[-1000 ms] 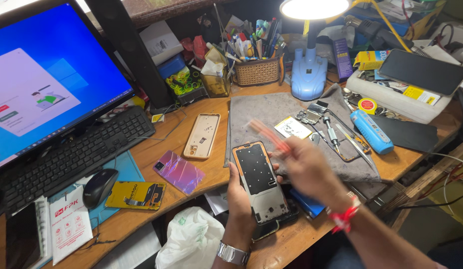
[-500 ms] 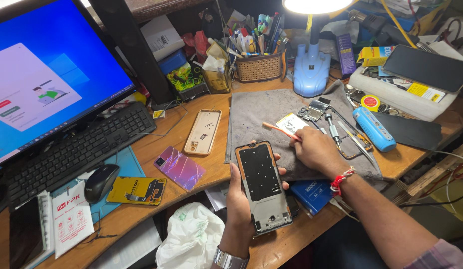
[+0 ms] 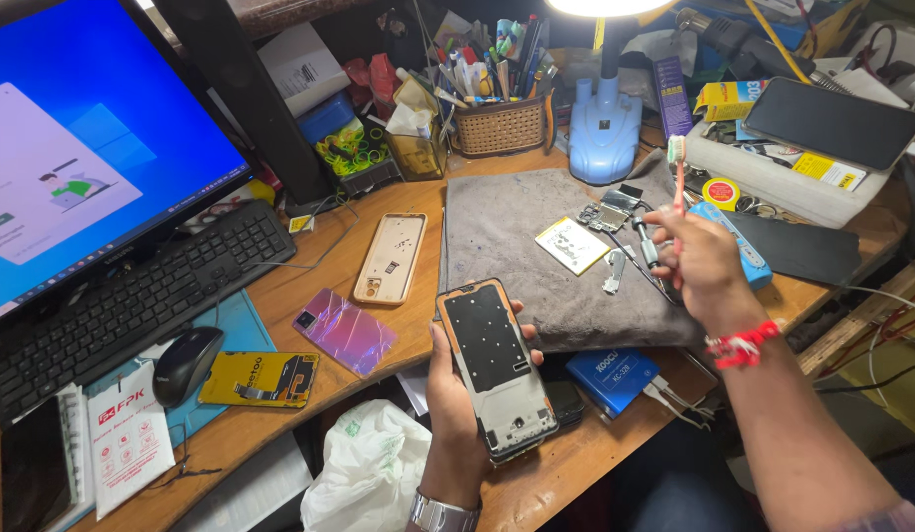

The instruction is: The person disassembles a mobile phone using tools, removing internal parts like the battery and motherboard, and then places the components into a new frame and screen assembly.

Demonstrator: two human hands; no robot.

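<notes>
My left hand (image 3: 456,414) holds an opened phone frame (image 3: 497,366) upright over the desk's front edge, its dark inner side facing me. My right hand (image 3: 702,261) is raised over the right part of the grey cloth mat (image 3: 522,232) and grips a pink toothbrush (image 3: 676,167) with its bristle head pointing up. On the mat near that hand lie a small white battery-like part (image 3: 572,244), a circuit board piece (image 3: 607,210) and metal tools (image 3: 647,251).
A gold phone back shell (image 3: 390,258), a shiny pink back cover (image 3: 346,330) and a yellow part (image 3: 260,378) lie left of the mat. Keyboard (image 3: 132,296), mouse (image 3: 186,364) and monitor (image 3: 73,148) fill the left. Blue lamp base (image 3: 604,138), wicker tool basket (image 3: 501,123), white plastic bag (image 3: 369,473).
My right hand has lifted off the mat and moved right, turning the toothbrush so its head points up. The phone frame has stayed in my left hand.
</notes>
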